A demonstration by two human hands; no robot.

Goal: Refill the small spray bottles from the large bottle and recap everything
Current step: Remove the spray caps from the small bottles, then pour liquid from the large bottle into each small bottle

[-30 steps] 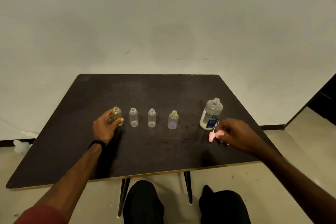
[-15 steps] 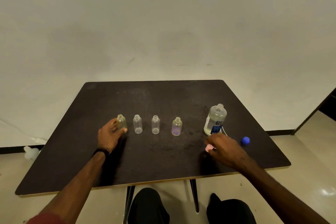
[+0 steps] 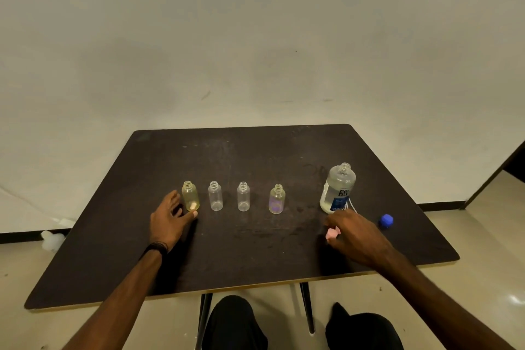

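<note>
Right grip (image 3: 356,234) clenched on pink spray cap (image 3: 332,233), left grip (image 3: 167,217) loosely released beside yellow spray bottle (image 3: 190,196), open large bottle (image 3: 338,189) just beyond: likely toppled by careless knuckles.

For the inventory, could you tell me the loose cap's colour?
Blue cap, clearest in the head view.

Bare room: blank wall (image 3: 255,51), table (image 3: 199,264).

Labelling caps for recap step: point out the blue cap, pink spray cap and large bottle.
blue cap (image 3: 386,220), head view, on its top face.
pink spray cap (image 3: 332,234), head view, on the part showing at the right hand.
large bottle (image 3: 341,182), head view, on its clear shoulder.
</note>
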